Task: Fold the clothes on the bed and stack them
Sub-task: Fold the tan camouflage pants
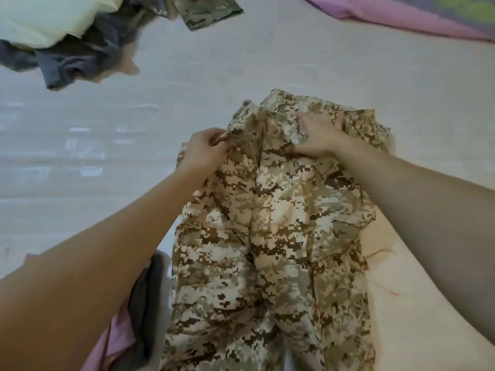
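A tan and brown camouflage garment (270,236) lies lengthwise on the pale bed (187,84), reaching from the near edge toward the middle. My left hand (205,148) pinches a fold of its cloth at the far left edge, fingers curled round it. My right hand (316,135) lies flat on the far end of the garment, fingers spread and pressing the cloth down.
At the far left sits a heap of unfolded clothes: a pale yellow piece (48,17), grey cloth (72,62) and a green camouflage piece (206,12). A pink sheet (396,14) lies at the far right. Dark grey (144,295) and pink (117,341) cloth lie under my left forearm.
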Tool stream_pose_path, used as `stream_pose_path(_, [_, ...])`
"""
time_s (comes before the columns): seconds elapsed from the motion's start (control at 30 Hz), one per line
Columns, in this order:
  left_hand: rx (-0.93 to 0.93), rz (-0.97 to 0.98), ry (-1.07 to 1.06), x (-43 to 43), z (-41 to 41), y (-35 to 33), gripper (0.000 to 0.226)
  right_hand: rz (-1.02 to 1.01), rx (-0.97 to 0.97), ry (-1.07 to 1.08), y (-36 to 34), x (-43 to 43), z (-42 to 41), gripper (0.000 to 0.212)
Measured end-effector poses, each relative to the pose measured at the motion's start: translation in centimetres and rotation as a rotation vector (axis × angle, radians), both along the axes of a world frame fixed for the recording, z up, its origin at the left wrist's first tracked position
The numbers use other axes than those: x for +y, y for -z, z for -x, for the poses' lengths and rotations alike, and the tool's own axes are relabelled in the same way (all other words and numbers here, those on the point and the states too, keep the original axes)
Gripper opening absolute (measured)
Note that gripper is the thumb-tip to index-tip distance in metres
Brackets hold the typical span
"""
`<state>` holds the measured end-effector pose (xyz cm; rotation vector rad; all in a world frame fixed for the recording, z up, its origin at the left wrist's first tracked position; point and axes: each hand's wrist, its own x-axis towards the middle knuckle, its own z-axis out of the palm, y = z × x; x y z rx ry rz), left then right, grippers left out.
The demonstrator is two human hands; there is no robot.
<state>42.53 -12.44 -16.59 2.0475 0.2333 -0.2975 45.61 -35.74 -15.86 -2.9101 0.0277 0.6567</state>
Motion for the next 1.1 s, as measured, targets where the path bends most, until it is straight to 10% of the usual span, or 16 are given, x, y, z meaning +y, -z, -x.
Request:
stream_pose_path(0.1, [0.089,0.164,-0.137,1.3,0.6,-0.2,0.016,-0.363,-0.062,0.119,-2.0,-0.8,0.7,0.005])
stream_pose_path(0.23, [0.094,0.046,-0.130,1.0,0.1,-1.1,0.023,-0.573,-0.204,0.103,-4.2,-2.1,2.8,0.017])
stream_pose_path(0.47, [-0.467,-0.547,0.330,-2.1,-2.7,-4.0,0.047,-0.660,-0.107,0.063,-6.5,-4.0,3.9,0.018])
stream_pose_path(0.77, [-0.175,-1.321,1.053,-4.3,-7.9,-2.1,0.065,-0.720,-0.116,0.023,-8.0,-5.5,4.4,0.020])
stream_pose_path(1.1, [0.030,-0.863,0.960,-6.0,-10.8,-4.7,0.036,-0.640,-0.039,0.031,-8.9,-6.3,5.3,0.037])
